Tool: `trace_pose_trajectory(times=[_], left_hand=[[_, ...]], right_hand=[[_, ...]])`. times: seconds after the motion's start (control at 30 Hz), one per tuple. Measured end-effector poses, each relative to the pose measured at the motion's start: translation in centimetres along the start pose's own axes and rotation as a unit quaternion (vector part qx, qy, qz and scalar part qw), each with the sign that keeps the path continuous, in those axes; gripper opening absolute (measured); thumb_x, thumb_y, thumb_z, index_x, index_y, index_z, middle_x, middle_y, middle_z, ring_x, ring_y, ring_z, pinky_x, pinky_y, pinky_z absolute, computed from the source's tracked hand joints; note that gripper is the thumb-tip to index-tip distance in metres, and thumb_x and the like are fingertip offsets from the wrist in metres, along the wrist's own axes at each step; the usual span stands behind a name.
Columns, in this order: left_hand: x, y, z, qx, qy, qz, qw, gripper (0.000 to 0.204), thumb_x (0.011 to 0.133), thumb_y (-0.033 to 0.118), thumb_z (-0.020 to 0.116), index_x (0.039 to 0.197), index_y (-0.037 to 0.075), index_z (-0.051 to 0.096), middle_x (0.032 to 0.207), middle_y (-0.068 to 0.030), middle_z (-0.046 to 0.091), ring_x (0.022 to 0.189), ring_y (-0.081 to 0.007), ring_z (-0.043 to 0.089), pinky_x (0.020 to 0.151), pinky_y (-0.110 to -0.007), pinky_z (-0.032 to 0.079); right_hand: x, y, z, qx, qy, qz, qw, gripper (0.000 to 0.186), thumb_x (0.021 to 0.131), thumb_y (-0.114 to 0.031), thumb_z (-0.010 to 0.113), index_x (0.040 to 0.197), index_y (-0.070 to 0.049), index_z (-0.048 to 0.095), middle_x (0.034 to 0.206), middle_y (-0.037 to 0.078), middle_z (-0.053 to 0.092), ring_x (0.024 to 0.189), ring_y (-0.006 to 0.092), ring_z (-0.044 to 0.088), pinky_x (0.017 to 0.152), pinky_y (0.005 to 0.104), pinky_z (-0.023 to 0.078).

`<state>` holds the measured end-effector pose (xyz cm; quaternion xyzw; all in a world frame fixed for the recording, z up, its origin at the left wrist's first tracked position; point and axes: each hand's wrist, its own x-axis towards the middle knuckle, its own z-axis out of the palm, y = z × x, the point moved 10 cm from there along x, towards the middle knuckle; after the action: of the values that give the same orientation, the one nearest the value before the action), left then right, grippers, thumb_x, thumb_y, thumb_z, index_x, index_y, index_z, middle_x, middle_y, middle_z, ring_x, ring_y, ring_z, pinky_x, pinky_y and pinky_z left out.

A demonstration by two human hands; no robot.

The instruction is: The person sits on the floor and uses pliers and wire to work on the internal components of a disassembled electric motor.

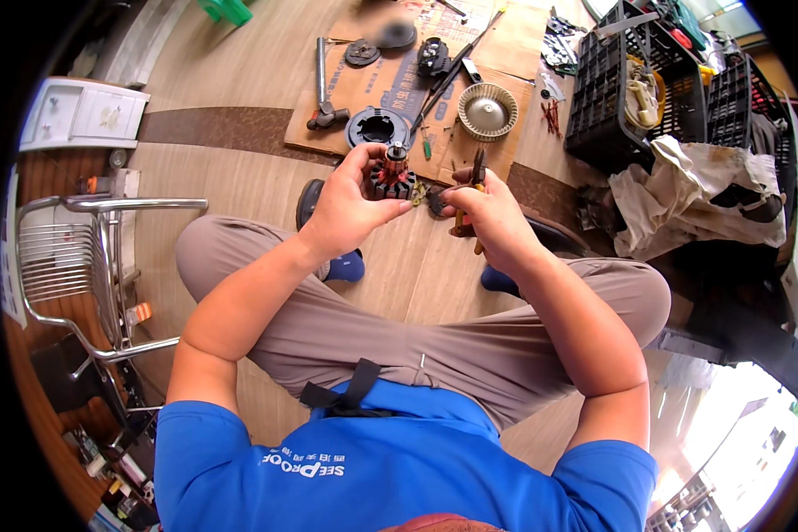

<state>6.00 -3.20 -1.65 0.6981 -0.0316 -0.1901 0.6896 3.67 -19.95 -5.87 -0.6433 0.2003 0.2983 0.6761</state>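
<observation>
My left hand [344, 206] is closed around a motor armature [394, 180] with dark slotted core, reddish copper windings and a shaft end pointing up. To its right, my right hand [498, 213] grips a pair of pliers [478, 174] with dark jaws and yellow-orange handles. The jaws point away from me and stand apart from the armature. A small dark round piece [436, 200] shows beside the right fingertips; whether they touch it I cannot tell. Just beyond the armature, a black ring-shaped housing [379, 129] lies on the cardboard [523, 53].
On the cardboard are a hammer [321, 75], a pale blower wheel [488, 113], a green-handled screwdriver [427, 149] and a black motor part [433, 57]. Black crates [594, 111] and a cloth bag [696, 199] stand right. A metal chair [62, 257] is left.
</observation>
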Motion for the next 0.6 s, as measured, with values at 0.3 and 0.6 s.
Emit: trace_pose_trajectory(times=[0.3, 0.6], left_hand=[[0.4, -1.7, -1.5, -0.278, -0.022, -0.07, 0.958, 0.045, 0.094, 0.022, 0.064, 0.13, 0.004, 0.044, 0.109, -0.012, 0.063, 0.101, -0.026, 0.065, 0.09, -0.037, 0.055], [0.7, -1.2, -2.8, -0.4, -0.005, -0.081, 0.913, 0.04, 0.106, 0.027, 0.032, 0.127, -0.001, 0.049, 0.116, -0.019, 0.063, 0.111, -0.0374, 0.061, 0.097, -0.043, 0.052]], right_hand=[[0.2, -0.1, 0.6, 0.015, -0.006, -0.035, 0.999, 0.035, 0.082, -0.018, 0.063, 0.111, -0.003, 0.051, 0.091, 0.01, 0.061, 0.08, 0.0145, 0.056, 0.064, 0.0296, 0.046], [0.1, 0.0, 0.5, -0.003, -0.002, -0.023, 1.0, 0.035, 0.081, -0.019, 0.062, 0.11, -0.003, 0.051, 0.089, 0.01, 0.061, 0.076, 0.0153, 0.056, 0.062, 0.0307, 0.047]])
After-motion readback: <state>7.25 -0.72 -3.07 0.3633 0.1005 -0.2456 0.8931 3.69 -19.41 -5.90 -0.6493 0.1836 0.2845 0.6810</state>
